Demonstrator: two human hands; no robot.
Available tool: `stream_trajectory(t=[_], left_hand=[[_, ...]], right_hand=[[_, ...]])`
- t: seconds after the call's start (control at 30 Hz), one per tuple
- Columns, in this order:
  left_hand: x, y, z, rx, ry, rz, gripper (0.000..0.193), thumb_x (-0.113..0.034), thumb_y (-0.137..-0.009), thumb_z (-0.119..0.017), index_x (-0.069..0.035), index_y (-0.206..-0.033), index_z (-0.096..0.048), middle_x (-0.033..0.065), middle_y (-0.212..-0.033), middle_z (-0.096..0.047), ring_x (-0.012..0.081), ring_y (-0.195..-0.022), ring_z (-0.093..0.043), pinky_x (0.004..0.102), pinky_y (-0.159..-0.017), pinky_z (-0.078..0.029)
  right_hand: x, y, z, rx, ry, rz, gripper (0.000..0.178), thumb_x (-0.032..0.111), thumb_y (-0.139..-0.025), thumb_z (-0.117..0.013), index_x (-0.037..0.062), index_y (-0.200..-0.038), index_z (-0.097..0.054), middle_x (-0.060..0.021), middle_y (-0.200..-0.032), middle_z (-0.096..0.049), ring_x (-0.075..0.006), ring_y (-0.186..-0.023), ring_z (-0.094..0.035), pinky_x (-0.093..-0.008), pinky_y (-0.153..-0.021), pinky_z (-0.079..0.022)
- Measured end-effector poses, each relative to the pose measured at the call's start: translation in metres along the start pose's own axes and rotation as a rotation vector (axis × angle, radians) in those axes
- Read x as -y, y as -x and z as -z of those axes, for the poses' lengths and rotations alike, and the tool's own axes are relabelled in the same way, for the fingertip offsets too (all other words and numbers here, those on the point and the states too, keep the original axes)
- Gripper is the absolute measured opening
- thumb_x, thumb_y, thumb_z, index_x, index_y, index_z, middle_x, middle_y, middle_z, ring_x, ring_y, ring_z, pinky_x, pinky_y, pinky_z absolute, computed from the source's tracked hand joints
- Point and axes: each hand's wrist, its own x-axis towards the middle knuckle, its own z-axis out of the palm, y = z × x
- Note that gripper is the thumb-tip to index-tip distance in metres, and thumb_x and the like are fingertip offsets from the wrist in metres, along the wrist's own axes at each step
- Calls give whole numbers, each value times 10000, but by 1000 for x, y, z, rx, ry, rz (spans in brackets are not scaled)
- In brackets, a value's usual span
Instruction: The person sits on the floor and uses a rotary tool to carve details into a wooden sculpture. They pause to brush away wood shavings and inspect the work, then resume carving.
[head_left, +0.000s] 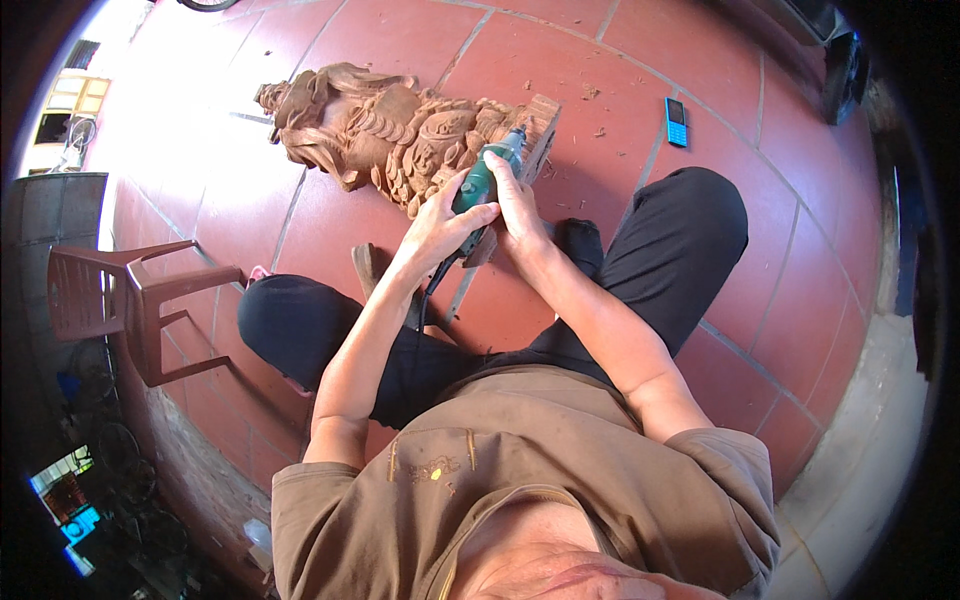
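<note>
In the head view, the left hand point(432, 228) and right hand point(518, 208) both have their fingers closed around a green rotary tool point(479, 187), its black cord point(430, 290) trailing from the rear. The tool is above the base end of an ornate brown wood carving point(395, 130) lying on the red tiled floor point(720, 60); whether its tip touches the wood cannot be told. Wood shavings point(590, 93) and a blue-and-black keypad phone point(677, 124) lie to the right, a brown plastic chair point(147, 290) stands left.
</note>
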Motion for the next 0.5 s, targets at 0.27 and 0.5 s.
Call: stream_trajectory(t=[0.27, 0.5], left_hand=[[-4, 3, 1, -30, -8, 9, 699, -331, -772, -692, 21, -1325, -448, 188, -1107, -613, 240, -1021, -591, 349, -895, -452], [-9, 5, 0, 25, -2, 39, 624, -209, -815, -698, 28, -1331, -441, 107, -1128, -585, 148, -1009, -551, 291, -878, -449]], right_hand=[[-3, -3, -3, 52, -33, 4, 353, 313, -814, -704, 24, -985, -595, -51, -891, -608, -152, -743, -609, -291, -652, -523], [-1, 3, 2, 8, -30, -22, 376, 317, -819, -703, 41, -1041, -576, -57, -925, -591, -154, -760, -602, -307, -655, -529]])
